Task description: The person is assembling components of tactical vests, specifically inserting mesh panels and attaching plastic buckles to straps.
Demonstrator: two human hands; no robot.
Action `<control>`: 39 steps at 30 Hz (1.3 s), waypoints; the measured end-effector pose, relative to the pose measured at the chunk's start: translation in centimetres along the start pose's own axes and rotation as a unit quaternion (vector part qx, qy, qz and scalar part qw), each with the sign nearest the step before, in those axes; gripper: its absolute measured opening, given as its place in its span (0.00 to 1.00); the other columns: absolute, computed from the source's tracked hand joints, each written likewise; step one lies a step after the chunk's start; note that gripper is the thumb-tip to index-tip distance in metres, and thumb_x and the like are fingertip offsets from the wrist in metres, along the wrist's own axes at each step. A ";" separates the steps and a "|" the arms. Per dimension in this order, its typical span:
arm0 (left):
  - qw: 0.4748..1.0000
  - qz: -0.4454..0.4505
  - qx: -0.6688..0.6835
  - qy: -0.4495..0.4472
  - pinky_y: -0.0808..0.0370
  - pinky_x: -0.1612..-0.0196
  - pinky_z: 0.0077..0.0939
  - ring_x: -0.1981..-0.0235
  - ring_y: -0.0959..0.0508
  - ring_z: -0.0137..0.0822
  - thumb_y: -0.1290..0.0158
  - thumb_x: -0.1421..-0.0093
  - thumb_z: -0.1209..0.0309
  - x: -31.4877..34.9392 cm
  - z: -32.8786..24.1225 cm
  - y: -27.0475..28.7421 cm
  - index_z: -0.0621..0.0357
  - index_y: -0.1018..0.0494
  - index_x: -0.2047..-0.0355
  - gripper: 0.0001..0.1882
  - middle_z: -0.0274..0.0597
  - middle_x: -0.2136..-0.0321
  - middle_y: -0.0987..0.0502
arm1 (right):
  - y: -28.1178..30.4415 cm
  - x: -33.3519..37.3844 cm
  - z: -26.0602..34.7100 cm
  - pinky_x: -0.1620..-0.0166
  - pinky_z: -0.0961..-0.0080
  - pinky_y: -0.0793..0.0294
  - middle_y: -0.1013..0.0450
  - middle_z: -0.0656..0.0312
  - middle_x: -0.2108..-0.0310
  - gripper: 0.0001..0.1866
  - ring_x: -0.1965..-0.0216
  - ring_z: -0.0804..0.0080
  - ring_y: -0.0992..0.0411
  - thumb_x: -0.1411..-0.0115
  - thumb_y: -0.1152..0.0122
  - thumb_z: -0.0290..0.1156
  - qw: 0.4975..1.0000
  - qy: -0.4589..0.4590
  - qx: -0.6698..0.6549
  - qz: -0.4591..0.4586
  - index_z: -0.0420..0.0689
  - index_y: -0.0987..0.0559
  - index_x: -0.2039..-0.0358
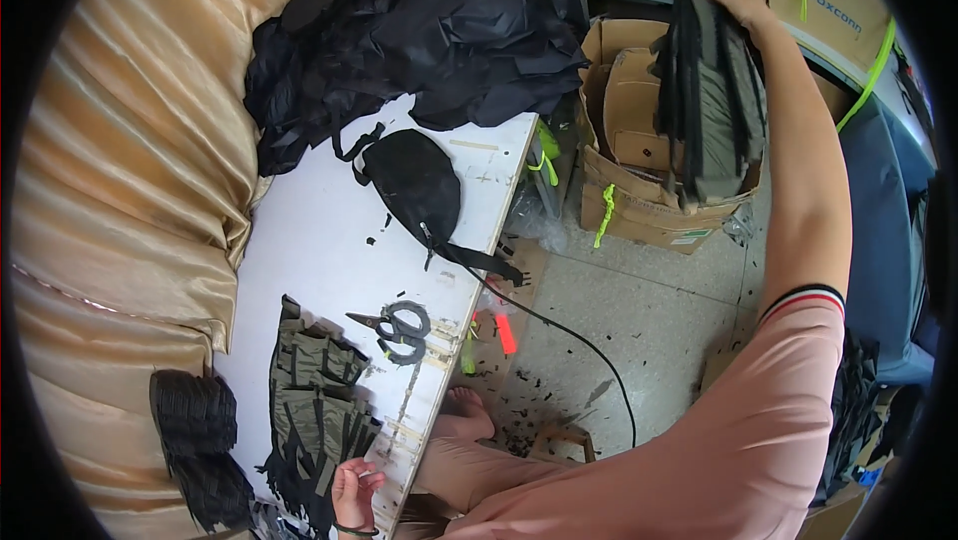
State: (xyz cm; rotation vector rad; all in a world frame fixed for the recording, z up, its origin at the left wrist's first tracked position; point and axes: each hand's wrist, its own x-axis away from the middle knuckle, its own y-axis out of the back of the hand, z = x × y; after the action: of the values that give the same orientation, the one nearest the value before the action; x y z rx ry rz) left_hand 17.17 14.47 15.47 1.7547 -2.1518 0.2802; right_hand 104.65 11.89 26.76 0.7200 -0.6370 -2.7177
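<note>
My right hand [736,3] is stretched out to the far right, closed around the upper part of a bundle of olive and black fabric pieces [714,91]. The bundle hangs down in front of an open cardboard box [649,206]. At the near edge of the white table, my left hand [356,493] is palm up with loosely curled fingers and nothing visible in it. Beside it lies a stack of olive fabric pieces with black strips [317,380]. Grey-handled scissors [401,332] rest just beyond that stack. Farther up the table lies a black waist bag [414,181] with its strap over the edge.
A large heap of black fabric [429,31] covers the table's far end. Stacked black pieces [195,410] sit at the left by a gold curtain [130,191]. A black cable [559,325] runs down to the floor, among scraps and a small wooden stool [562,443].
</note>
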 end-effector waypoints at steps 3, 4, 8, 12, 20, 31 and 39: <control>0.997 0.008 -0.027 0.068 0.25 0.65 0.29 0.68 0.22 0.38 0.53 0.39 0.52 0.7 2.2 0.5 0.60 0.33 0.57 0.23 0.43 0.66 0.25 | -5.8 -0.7 -8.4 0.40 0.58 0.43 0.45 0.39 0.41 0.71 0.39 0.49 0.44 0.70 0.31 0.67 0.968 -0.140 0.209 -0.007 0.38 0.59 0.37; 0.996 0.004 -0.003 0.092 0.25 0.63 0.30 0.66 0.23 0.38 0.53 0.38 0.56 1.5 2.7 0.7 0.59 0.33 0.57 0.19 0.44 0.64 0.25 | -8.8 2.6 -9.7 0.39 0.57 0.44 0.44 0.43 0.40 0.65 0.39 0.48 0.44 0.63 0.34 0.65 0.951 -0.190 0.243 0.026 0.43 0.59 0.36; 0.988 -0.022 -0.064 0.138 0.27 0.58 0.29 0.60 0.25 0.36 0.51 0.39 0.55 3.9 4.0 0.3 0.62 0.33 0.50 0.25 0.43 0.59 0.25 | -15.8 18.2 -17.4 0.40 0.46 0.49 0.45 0.51 0.38 0.49 0.37 0.56 0.46 0.53 0.38 0.60 0.861 -0.181 0.352 0.319 0.50 0.46 0.37; 0.983 -0.013 -0.060 0.173 0.26 0.62 0.27 0.65 0.24 0.35 0.51 0.39 0.56 4.1 5.7 0.7 0.61 0.32 0.52 0.23 0.42 0.61 0.25 | -17.8 27.9 -20.0 0.41 0.45 0.47 0.40 0.54 0.41 0.47 0.39 0.56 0.44 0.54 0.35 0.56 0.832 -0.236 0.326 0.381 0.51 0.45 0.39; 0.983 0.029 -0.053 0.175 0.26 0.62 0.25 0.65 0.24 0.32 0.51 0.38 0.60 4.0 6.9 -0.5 0.59 0.31 0.54 0.18 0.40 0.61 0.25 | -18.2 30.3 -24.3 0.50 0.55 0.33 0.28 0.53 0.55 0.21 0.50 0.52 0.32 0.46 0.40 0.39 0.868 -0.207 0.333 0.303 0.51 0.33 0.53; 0.975 0.061 -0.028 0.213 0.26 0.61 0.24 0.65 0.24 0.32 0.49 0.39 0.64 7.0 10.0 0.7 0.56 0.31 0.60 0.11 0.38 0.61 0.26 | -17.1 39.8 -18.4 0.62 0.58 0.25 0.24 0.51 0.68 0.09 0.62 0.53 0.25 0.44 0.46 0.36 0.882 -0.141 0.334 0.301 0.49 0.26 0.64; 0.984 0.075 0.025 0.158 0.24 0.61 0.28 0.66 0.22 0.35 0.52 0.37 0.68 7.8 12.1 1.0 0.60 0.33 0.54 0.13 0.45 0.61 0.25 | -14.9 50.5 -11.9 0.63 0.57 0.26 0.24 0.54 0.71 0.07 0.63 0.53 0.26 0.47 0.44 0.32 0.873 -0.127 0.314 0.350 0.48 0.28 0.67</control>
State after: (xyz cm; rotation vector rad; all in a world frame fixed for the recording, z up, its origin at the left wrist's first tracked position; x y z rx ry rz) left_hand 13.12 3.21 7.41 1.4585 -2.0590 0.6123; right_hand 66.26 3.10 -10.10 0.1594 -1.5346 -1.9163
